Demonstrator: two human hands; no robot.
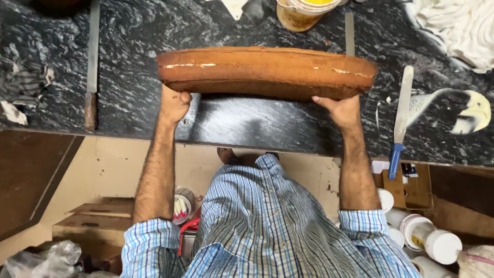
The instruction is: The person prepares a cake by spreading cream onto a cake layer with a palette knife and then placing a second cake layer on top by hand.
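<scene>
A large round brown sponge cake point(266, 72), flat and wide with a smooth baked rim and thin pale streaks along its edge, is held up over a dark polished stone surface point(128, 46) veined in white and grey; the left hand point(174, 105) is clenched around the cake's underside at its left end, thumb curled in; the right hand point(340, 110) grips beneath its right end, fingers hidden under the cake; both forearms rise from rolled blue-and-white checked shirt sleeves point(363, 221); to the left of the cake lies a long flat metal blade with a wooden handle point(92, 62); to the right of the cake lies a pale palette knife with a blue handle point(400, 121), and beyond it a spoon-shaped tool smeared with white and yellow cream point(465, 110); behind the cake stands a tub of yellow cream point(303, 11); a white crumpled cloth point(458, 25) sits at the far right corner; a striped rag point(23, 85) lies far left of the cake; below the surface's near edge, white lidded tubs point(437, 242) cluster to the right, and cardboard boxes point(98, 221) sit to the left
</scene>
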